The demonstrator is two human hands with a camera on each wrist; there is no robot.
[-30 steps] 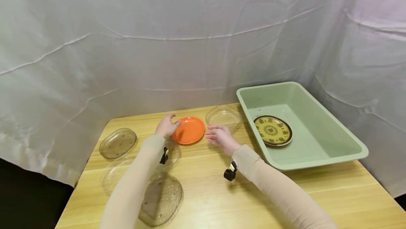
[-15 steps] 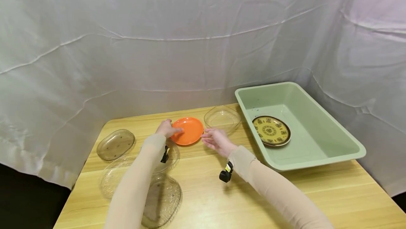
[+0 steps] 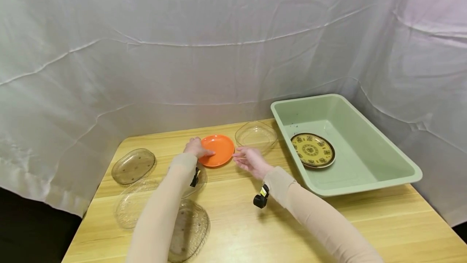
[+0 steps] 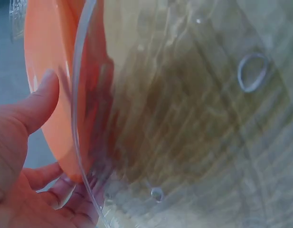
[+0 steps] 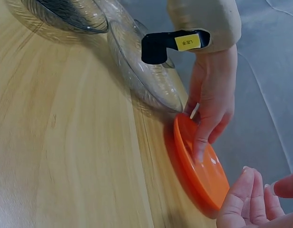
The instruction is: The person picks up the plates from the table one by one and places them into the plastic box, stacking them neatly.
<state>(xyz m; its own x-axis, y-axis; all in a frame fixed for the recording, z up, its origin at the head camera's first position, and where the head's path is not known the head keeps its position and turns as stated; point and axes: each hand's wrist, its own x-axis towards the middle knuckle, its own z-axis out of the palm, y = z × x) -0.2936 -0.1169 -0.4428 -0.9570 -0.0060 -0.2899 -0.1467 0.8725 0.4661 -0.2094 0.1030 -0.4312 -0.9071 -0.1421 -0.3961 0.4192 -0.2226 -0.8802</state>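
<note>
A round orange plate [image 3: 220,149] lies near the back of the wooden table. My left hand [image 3: 195,148] holds its left edge, the thumb on its upper face and the fingers at the rim's underside. My right hand [image 3: 253,161] is at the plate's right rim with fingers loosely bent; in the right wrist view the right fingertips [image 5: 246,183] are beside the rim and the thumb stays apart. Whether they touch it I cannot tell. A clear ribbed plate [image 4: 193,118] sits just in front of the orange one, partly hidden by my left forearm in the head view.
To the right stands a green basin [image 3: 357,149] with a yellow patterned plate [image 3: 311,150] inside. A clear dish [image 3: 256,135] is behind my right hand. At left lie a brownish oval dish [image 3: 133,166], a clear plate [image 3: 133,204] and a smoky plate [image 3: 189,230]. Grey cloth hangs behind.
My left hand has moved right onto the orange plate, its thumb now over the plate's face. My right hand has come slightly left and down, closer to the plate's rim.
</note>
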